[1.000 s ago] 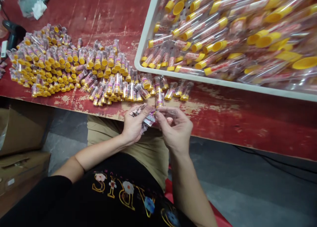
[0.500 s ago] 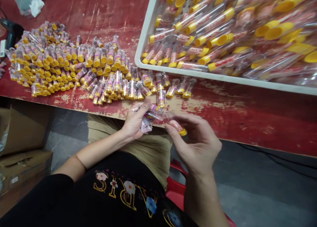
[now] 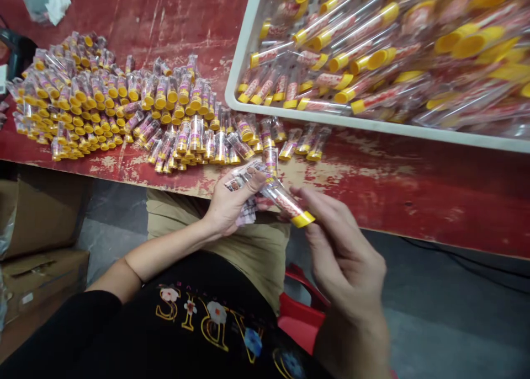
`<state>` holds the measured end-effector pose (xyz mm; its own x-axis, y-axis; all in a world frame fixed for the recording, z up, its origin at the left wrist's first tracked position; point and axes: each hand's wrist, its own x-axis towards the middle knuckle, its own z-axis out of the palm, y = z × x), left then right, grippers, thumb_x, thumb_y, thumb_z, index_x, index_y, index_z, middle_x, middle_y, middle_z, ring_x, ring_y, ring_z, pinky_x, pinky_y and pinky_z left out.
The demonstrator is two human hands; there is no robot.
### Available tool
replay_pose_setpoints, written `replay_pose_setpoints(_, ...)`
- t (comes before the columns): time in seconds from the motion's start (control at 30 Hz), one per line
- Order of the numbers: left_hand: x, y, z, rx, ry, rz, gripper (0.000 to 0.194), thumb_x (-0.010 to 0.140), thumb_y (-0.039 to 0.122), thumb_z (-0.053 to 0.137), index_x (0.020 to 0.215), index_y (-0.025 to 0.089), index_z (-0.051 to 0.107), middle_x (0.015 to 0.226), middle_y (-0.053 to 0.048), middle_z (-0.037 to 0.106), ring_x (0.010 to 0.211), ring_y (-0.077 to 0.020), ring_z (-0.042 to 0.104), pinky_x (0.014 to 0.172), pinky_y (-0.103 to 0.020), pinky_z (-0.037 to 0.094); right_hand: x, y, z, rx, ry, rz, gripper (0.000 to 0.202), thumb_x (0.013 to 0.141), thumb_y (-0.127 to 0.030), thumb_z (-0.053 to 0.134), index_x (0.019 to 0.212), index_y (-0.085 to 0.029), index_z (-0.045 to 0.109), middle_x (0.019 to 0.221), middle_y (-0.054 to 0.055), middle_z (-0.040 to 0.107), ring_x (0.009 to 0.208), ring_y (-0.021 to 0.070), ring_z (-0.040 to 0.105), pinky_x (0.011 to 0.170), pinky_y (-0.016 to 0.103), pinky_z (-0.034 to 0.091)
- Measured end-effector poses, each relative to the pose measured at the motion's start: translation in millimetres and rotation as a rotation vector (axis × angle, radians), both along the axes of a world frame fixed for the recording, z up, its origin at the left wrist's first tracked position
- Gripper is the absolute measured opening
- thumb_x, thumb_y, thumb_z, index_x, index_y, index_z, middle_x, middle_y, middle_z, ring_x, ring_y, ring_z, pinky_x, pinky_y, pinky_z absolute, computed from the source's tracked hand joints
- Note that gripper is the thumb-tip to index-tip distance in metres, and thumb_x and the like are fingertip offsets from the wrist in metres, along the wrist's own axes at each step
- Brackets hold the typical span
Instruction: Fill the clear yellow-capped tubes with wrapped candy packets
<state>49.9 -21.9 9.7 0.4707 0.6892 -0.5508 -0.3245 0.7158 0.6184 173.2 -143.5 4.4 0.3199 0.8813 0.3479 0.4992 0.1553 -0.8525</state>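
Observation:
My left hand point(image 3: 226, 205) is closed on a small bunch of printed slips point(image 3: 247, 211). It also grips the clear end of a tube with a yellow cap point(image 3: 287, 202), which has red-and-white print inside. The tube slants down to the right, cap end toward my right hand point(image 3: 348, 241). That hand is beside the cap, thumb and forefinger apart, slightly blurred; whether it touches the cap I cannot tell. Just beyond my left hand, a capped tube with purple print point(image 3: 270, 161) stands at the table edge.
A large pile of small yellow-capped tubes point(image 3: 95, 103) covers the red table's point(image 3: 414, 191) left side. A white tray point(image 3: 331, 118) full of similar tubes sits at the right. Cardboard boxes point(image 3: 41, 219) are on the floor at left, a red chair point(image 3: 300, 318) beneath me.
The tube has come further into view between my hands, its cap now clear of my right fingers. My right hand has shifted right and down, its fingers spreading from their pinch.

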Motion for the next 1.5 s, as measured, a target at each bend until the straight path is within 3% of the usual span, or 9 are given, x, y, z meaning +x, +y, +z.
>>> replay_pose_setpoints(0.4, -2, -9, 1.6, 0.162, 0.019, -0.097, 0.074, 0.055, 0.045, 0.104, 0.118, 0.022, 0.073, 0.095, 0.001, 0.07, 0.065, -0.0086, 0.063, 0.051, -0.02, 0.048, -22, 20, -6.7, 0.23, -0.006, -0.292, 0.053, 0.087, -0.001, 0.076, 0.126, -0.037, 0.079, 0.111, 0.001, 0.083, 0.094, 0.019, 0.08, 0.081, 0.033, 0.067)
replay_pose_setpoints(0.7, 3, -10, -9.1, 0.165, 0.032, -0.109, 0.07, 0.058, 0.045, 0.102, 0.118, 0.022, 0.074, 0.096, 0.0, 0.071, 0.062, -0.0074, 0.061, 0.05, -0.021, 0.049, -24, 20, -15.9, 0.227, 0.042, -0.386, 0.041, 0.086, -0.007, 0.08, 0.116, -0.035, 0.083, 0.102, 0.0, 0.084, 0.09, 0.0176, 0.081, 0.082, 0.032, 0.067)
replay_pose_setpoints(0.83, 9, -3, -15.2, 0.117, 0.057, -0.072, 0.069, 0.058, 0.048, 0.102, 0.113, 0.019, 0.072, 0.093, -0.001, 0.074, 0.063, -0.0095, 0.065, 0.051, -0.021, 0.051, -18, 32, -29.1, 0.186, 0.134, -0.436, 0.024, 0.089, -0.015, 0.079, 0.108, -0.028, 0.085, 0.097, 0.003, 0.083, 0.088, 0.0182, 0.08, 0.082, 0.034, 0.067)
replay_pose_setpoints(1.0, 10, 9, -15.8, -0.053, 0.087, -0.038, 0.037, 0.084, 0.039, 0.088, 0.104, 0.015, 0.068, 0.089, -0.008, 0.079, 0.08, -0.02, 0.079, 0.057, -0.022, 0.059, 10, 74, -59.7, 0.208, 0.084, -0.656, 0.019, 0.095, -0.03, 0.071, 0.105, -0.022, 0.084, 0.101, 0.008, 0.081, 0.094, 0.0224, 0.078, 0.089, 0.043, 0.067)
replay_pose_setpoints(1.1, 4, 12, -17.4, -0.083, 0.091, 0.002, 0.028, 0.089, 0.028, 0.084, 0.106, 0.014, 0.067, 0.094, -0.011, 0.082, 0.086, -0.0223, 0.081, 0.059, -0.023, 0.062, 29, 93, -67.2, 0.192, -0.071, -0.548, 0.02, 0.096, -0.029, 0.066, 0.104, -0.023, 0.083, 0.103, 0.009, 0.08, 0.095, 0.0223, 0.077, 0.083, 0.04, 0.065)
replay_pose_setpoints(1.2, -3, 14, -20.9, -0.066, 0.103, 0.017, 0.032, 0.087, 0.029, 0.086, 0.109, 0.015, 0.068, 0.1, -0.011, 0.083, 0.089, -0.0214, 0.082, 0.061, -0.021, 0.062, 56, 106, -59.0, 0.136, -0.197, -0.407, 0.029, 0.095, -0.02, 0.059, 0.114, -0.023, 0.081, 0.11, 0.01, 0.077, 0.096, 0.0214, 0.074, 0.078, 0.036, 0.063)
replay_pose_setpoints(1.33, -5, 17, -18.8, -0.072, 0.133, 0.003, 0.027, 0.088, 0.029, 0.085, 0.104, 0.014, 0.069, 0.102, -0.012, 0.083, 0.085, -0.0195, 0.082, 0.058, -0.019, 0.061, 118, 142, -34.2, -0.013, -0.506, -0.416, 0.046, 0.083, -0.004, 0.054, 0.117, -0.022, 0.08, 0.114, 0.012, 0.071, 0.112, 0.027, 0.064, 0.095, 0.045, 0.057)
replay_pose_setpoints(1.4, -4, 17, -13.7, -0.088, 0.115, 0.01, 0.027, 0.087, 0.029, 0.085, 0.104, 0.014, 0.07, 0.101, -0.011, 0.083, 0.083, -0.0198, 0.082, 0.057, -0.019, 0.06, 148, 167, -24.8, -0.142, -0.589, -0.327, 0.037, 0.08, -0.003, 0.058, 0.104, -0.02, 0.081, 0.11, 0.011, 0.069, 0.111, 0.0266, 0.06, 0.091, 0.041, 0.054)
replay_pose_setpoints(1.5, -3, 17, -6.5, -0.098, 0.057, 0.025, 0.036, 0.082, 0.032, 0.089, 0.108, 0.015, 0.071, 0.097, -0.01, 0.082, 0.08, -0.0195, 0.08, 0.057, -0.021, 0.06, 175, 192, -20.0, -0.167, -0.557, -0.158, 0.016, 0.083, -0.007, 0.065, 0.084, -0.018, 0.076, 0.1, 0.008, 0.069, 0.107, 0.021, 0.059, 0.088, 0.032, 0.05)
